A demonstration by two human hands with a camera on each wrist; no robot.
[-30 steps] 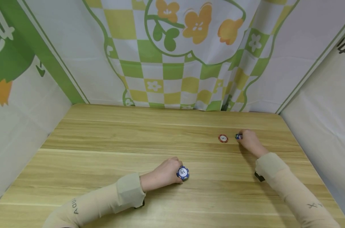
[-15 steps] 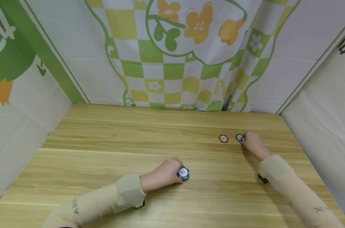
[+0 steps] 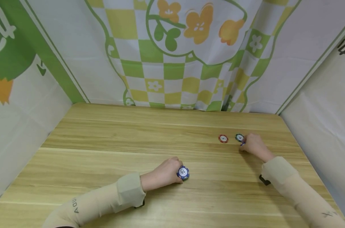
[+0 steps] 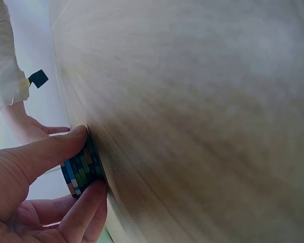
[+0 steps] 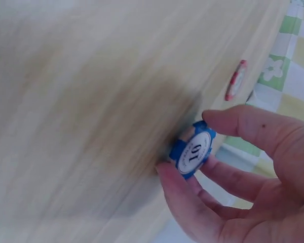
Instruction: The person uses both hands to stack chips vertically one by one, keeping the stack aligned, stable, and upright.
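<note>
My left hand (image 3: 165,173) grips a short stack of poker chips (image 3: 183,173) standing on the table. A blue chip marked 10 tops the stack, and in the left wrist view the thumb and fingers hold the stacked chips (image 4: 82,171) from opposite sides. With thumb and fingers, my right hand (image 3: 254,146) pinches a blue poker chip (image 5: 193,152) marked 10, tilted close to the tabletop. Just beyond its fingertips a green-edged poker chip (image 3: 239,137) lies flat. A red poker chip (image 3: 223,138) lies to the left of that one.
The wooden table (image 3: 109,136) runs back to a green and yellow checked curtain (image 3: 172,72). White cloth sides (image 3: 317,104) stand along its left and right edges.
My right hand has drawn slightly back toward me and to the right with the blue chip, uncovering the green-edged chip. The left hand and its stack have stayed still.
</note>
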